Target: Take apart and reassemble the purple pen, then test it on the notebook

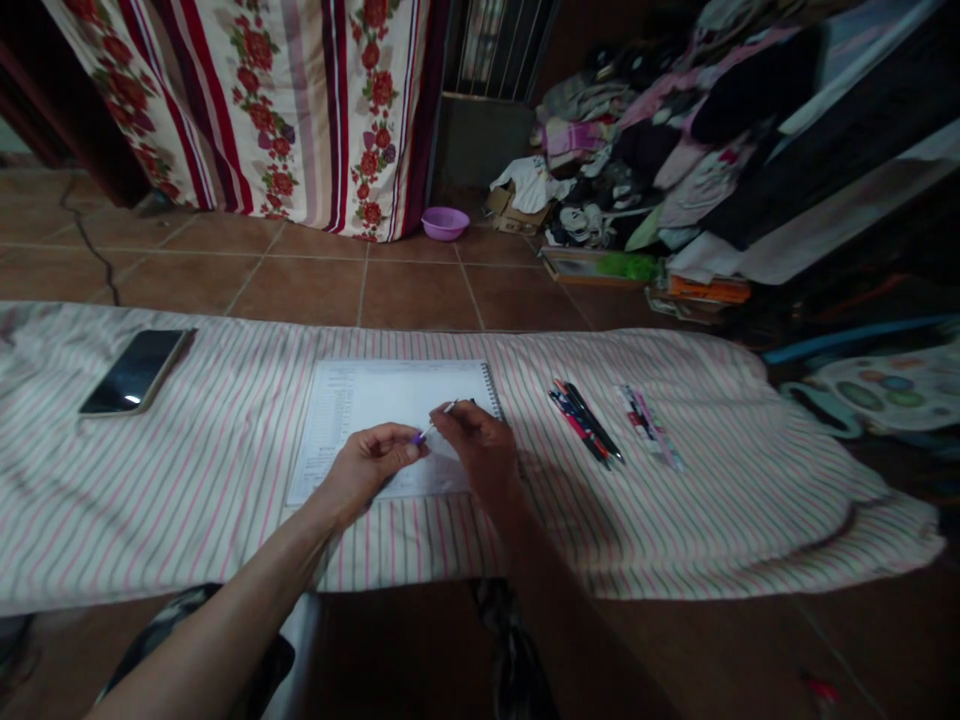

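Note:
Above a spiral notebook, both hands meet at a thin white pen with a purple end. My left hand pinches the purple end between thumb and fingertips. Around the white part close the fingers of my right hand; they hide some of it. Whether the purple piece is a separate cap I cannot tell. The notebook lies open on a striped cloth, its coil on the right and a printed table down the page's left side. Right of it rest several dark and red pens and a second group of light, patterned pens.
A phone lies at the cloth's left. Beyond the cloth are the tiled floor, a floral curtain and a purple basin. Clothes are heaped at the back right, and a patterned stool-like surface stands at the right.

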{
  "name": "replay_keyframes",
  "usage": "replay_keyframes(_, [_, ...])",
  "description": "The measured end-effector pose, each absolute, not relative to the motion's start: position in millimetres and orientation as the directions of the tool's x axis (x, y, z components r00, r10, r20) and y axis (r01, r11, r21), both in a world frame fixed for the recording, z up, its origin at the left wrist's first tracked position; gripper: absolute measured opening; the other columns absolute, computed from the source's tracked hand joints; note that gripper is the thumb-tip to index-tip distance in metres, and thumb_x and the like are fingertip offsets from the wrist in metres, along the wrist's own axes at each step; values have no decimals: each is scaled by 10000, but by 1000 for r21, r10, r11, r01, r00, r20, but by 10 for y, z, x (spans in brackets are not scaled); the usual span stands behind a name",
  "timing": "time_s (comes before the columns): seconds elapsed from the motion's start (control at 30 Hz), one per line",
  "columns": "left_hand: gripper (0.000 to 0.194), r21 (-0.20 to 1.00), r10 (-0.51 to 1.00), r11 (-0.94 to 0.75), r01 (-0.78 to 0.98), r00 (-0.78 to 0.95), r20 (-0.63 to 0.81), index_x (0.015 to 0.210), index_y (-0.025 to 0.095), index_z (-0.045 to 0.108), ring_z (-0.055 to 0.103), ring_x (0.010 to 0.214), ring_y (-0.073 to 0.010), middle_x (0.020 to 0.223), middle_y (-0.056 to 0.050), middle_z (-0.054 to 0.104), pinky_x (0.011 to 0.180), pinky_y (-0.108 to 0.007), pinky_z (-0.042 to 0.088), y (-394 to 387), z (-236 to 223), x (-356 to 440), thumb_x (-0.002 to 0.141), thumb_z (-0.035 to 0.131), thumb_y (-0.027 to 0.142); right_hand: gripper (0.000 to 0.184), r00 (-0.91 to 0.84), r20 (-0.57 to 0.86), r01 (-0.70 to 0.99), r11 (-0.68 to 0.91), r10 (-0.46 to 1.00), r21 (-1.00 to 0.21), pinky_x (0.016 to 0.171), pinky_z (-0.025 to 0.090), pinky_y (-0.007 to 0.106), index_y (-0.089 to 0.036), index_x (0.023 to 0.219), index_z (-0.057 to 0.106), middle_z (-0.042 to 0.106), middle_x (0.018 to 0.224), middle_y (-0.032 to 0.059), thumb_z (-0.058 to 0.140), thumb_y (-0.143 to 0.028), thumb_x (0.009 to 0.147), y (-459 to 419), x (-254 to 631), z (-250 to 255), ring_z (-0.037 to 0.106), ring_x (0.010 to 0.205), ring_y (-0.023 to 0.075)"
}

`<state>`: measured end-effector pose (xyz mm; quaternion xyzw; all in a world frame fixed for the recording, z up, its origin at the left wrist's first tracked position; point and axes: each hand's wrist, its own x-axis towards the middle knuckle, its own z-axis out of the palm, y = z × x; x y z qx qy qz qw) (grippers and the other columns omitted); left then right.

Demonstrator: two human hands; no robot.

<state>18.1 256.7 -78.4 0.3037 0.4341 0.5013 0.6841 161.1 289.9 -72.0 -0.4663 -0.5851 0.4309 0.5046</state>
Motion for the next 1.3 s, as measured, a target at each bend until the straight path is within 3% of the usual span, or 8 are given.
replay_keyframes(0.33, [306,894,960,274,-354,50,-275,748,150,668,626,655,-143,629,-1,667,652,-260,451,2580,-822,210,530,814,306,103,-93,248,181,261,964,-948,665,465,206,-193,767,660,670,737,-5,572,-246,776,2870,1648,-695,611,689,112])
replay_keyframes(0.6, [270,924,968,248,-290,45,-245,754,158,662,558,573,-102,616,14,633,554,-223,396,2586,-849,211,566,789,303,121,-171,364,249,398,916,-883,729,474,227,-199,784,658,669,786,13,539,-202,803,2866,1658,-722,624,773,127])
replay_keyframes(0.77, [265,931,973,227,-286,40,-225,748,156,663,517,535,-78,591,28,610,529,-207,368,2594,-872,218,566,788,302,119,-172,353,231,386,920,-893,700,480,225,-202,773,656,662,768,13,540,-207,799,2873,1648,-752,624,755,129])
replay_keyframes(1.3, [287,927,973,230,-297,63,-221,782,152,691,614,645,-149,674,-26,677,626,-264,451,2570,-854,213,581,785,334,118,-151,279,203,306,948,-930,679,492,229,-200,746,661,674,757,12,559,-250,777,2853,1636,-738,628,721,129])
